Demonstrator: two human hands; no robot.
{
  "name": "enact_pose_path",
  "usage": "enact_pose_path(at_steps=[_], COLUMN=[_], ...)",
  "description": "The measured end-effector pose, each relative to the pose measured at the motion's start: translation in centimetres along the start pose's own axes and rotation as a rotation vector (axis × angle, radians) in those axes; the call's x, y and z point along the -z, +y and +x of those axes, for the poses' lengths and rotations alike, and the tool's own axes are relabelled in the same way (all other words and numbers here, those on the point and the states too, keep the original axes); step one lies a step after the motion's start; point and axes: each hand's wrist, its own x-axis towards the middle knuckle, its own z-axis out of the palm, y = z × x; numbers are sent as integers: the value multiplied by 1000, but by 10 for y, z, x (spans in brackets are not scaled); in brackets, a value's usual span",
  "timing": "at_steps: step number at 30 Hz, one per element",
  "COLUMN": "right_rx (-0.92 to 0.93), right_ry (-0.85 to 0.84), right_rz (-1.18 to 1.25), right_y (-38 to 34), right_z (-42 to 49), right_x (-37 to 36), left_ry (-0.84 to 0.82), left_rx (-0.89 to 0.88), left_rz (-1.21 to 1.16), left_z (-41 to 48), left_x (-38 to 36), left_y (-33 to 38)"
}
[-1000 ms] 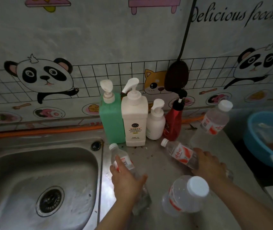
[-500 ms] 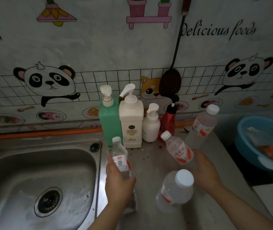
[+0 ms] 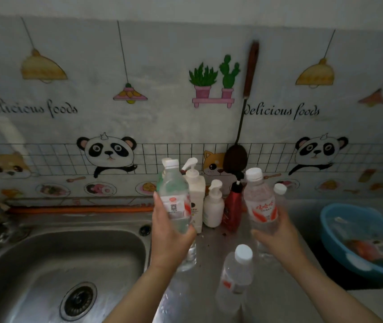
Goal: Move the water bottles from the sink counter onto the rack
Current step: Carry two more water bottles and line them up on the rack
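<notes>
Each hand grips a water bottle upright above the sink counter (image 3: 211, 257): left hand (image 3: 170, 231) around one bottle (image 3: 174, 194), right hand (image 3: 276, 236) around another (image 3: 259, 201). A third bottle (image 3: 237, 273), apparently standing, remains on the counter.

— Dim in here, isn't it? The grey steel sink basin (image 3: 53, 259) catches a soft sheen at lower left, with a pale glare streak at upper left.

— Yes, and the panda-print wall covering (image 3: 116, 127) bows at the edges. The blue plastic basin (image 3: 339, 220) at right looks soft and smeared.
</notes>
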Motion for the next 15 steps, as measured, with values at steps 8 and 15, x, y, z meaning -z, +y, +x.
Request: enact_pose_path(at_steps=[8,15], right_rx=[234,424], right_ry=[36,-23], right_rz=[56,107], right_y=[-83,-157], right_z=[-4,-19], right_x=[14,-19], left_ry=[131,219], left_rx=[-184,-275], left_rz=[-120,-149], left_z=[8,14], left_x=[38,94], left_y=[70,89])
